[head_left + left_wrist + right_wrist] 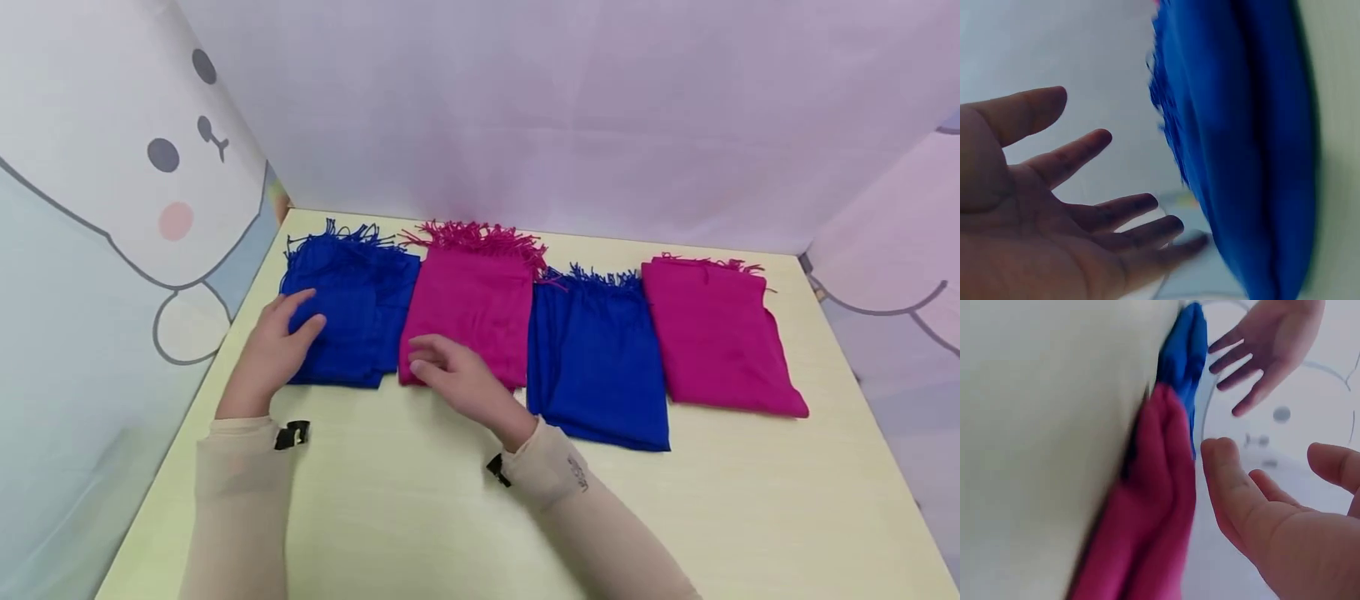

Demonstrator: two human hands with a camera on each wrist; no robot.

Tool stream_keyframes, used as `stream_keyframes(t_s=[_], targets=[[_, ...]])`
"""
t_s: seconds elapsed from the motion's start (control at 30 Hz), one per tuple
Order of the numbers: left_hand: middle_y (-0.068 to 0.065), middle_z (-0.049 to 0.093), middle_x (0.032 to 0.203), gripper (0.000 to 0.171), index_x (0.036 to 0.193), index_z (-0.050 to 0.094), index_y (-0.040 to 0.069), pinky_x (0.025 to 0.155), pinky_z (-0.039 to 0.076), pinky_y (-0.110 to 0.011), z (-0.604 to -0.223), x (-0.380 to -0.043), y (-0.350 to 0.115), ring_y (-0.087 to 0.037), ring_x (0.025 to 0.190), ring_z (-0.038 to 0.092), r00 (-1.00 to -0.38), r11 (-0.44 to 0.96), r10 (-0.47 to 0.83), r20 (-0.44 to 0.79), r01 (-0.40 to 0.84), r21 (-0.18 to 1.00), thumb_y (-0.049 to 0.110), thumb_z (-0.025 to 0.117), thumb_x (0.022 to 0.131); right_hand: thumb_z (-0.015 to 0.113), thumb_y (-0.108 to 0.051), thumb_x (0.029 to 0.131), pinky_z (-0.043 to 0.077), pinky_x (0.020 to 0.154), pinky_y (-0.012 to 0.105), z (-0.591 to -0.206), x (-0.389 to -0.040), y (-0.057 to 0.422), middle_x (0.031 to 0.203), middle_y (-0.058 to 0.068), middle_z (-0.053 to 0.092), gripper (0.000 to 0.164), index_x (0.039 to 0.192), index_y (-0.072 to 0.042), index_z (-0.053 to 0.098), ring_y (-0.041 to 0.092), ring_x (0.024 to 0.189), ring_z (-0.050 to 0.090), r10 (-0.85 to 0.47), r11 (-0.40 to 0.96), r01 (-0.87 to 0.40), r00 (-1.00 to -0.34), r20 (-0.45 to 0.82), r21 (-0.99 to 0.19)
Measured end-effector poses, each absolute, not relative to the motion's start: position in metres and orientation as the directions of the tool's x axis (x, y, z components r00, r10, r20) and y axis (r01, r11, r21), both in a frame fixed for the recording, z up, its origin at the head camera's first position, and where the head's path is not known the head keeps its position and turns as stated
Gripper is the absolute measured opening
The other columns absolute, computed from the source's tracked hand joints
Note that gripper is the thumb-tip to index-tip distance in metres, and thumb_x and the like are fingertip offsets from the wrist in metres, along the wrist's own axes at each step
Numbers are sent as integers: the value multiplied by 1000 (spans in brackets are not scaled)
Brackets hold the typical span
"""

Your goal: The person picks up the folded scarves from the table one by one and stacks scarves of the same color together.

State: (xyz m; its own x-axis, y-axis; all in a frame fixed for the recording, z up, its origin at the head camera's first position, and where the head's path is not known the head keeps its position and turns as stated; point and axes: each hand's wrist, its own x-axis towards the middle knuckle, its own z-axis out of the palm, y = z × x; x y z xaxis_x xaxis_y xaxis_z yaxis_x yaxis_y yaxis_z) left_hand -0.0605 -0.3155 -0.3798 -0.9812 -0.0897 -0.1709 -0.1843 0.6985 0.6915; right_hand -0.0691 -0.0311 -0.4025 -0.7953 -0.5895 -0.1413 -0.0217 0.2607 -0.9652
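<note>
Left hand [279, 340] hovers over leftmost blue scarf [347, 310] at table's [420, 517] far left, fingers straight and spread, holding nothing; wrist view shows gap between palm and cloth. Right hand [459, 377] over near edge of neighbouring pink scarf [474, 308], fingers relaxed, slightly apart, gripping nothing. Second blue scarf [596, 360] and second pink scarf [716, 337] lie folded further right

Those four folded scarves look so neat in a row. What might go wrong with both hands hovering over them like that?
The left hand is over the leftmost blue fringed scarf; a careless grab might undo its fold. The right hand is at the near edge of the neighbouring pink fringed scarf, whose side meets the blue one, so dragging either may shift both. The loose fringes could tangle.
</note>
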Motion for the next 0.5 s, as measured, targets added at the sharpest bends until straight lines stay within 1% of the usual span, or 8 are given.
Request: stream_keyframes(t_s=[0.1,0.2,0.27,0.37,0.43,0.5], targets=[[-33,6,161,63,158,23,8,108,17,-74,-377,-62,-328,-56,144,10,-974,716,-127,-187,-220,663,40,40,106,57,-29,102,46,104,39,-402,-62,-48,135,10,60,51,148,-10,47,18,122,59,-614,215,93,-762,-209,-972],[-34,19,157,64,157,23,4,108,23,-71,-376,-62,-339,-56,142,20,-966,750,-159,-205,-253,611,39,39,106,57,-34,102,42,109,40,-403,-55,-61,146,11,52,60,154,-11,37,19,131,52,-622,196,188,-735,-270,-962],[-35,23,155,67,158,18,3,106,26,-70,-377,-59,-347,-57,139,25,-949,766,-185,-257,-303,567,42,37,106,57,-35,101,38,112,41,-404,-51,-67,152,10,45,64,156,-13,33,21,138,45,-607,194,222,-738,-295,-955],[-39,27,151,75,159,9,2,100,32,-71,-379,-51,-359,-59,133,32,-907,781,-221,-359,-385,492,49,32,105,56,-35,100,35,114,41,-408,-46,-73,157,10,38,67,157,-13,29,24,144,36,-563,198,257,-761,-324,-946],[-40,29,149,79,158,4,2,98,35,-70,-382,-46,-366,-59,132,33,-883,786,-223,-413,-413,459,53,30,104,55,-34,100,34,114,43,-410,-44,-76,157,11,37,67,158,-13,28,26,145,34,-534,193,287,-771,-346,-938],[-41,33,145,81,158,5,0,96,38,-69,-385,-44,-370,-58,128,38,-879,800,-205,-431,-404,443,55,30,104,55,-31,100,34,115,44,-412,-44,-78,157,12,36,68,158,-11,27,27,145,34,-508,165,329,-780,-366,-930]])
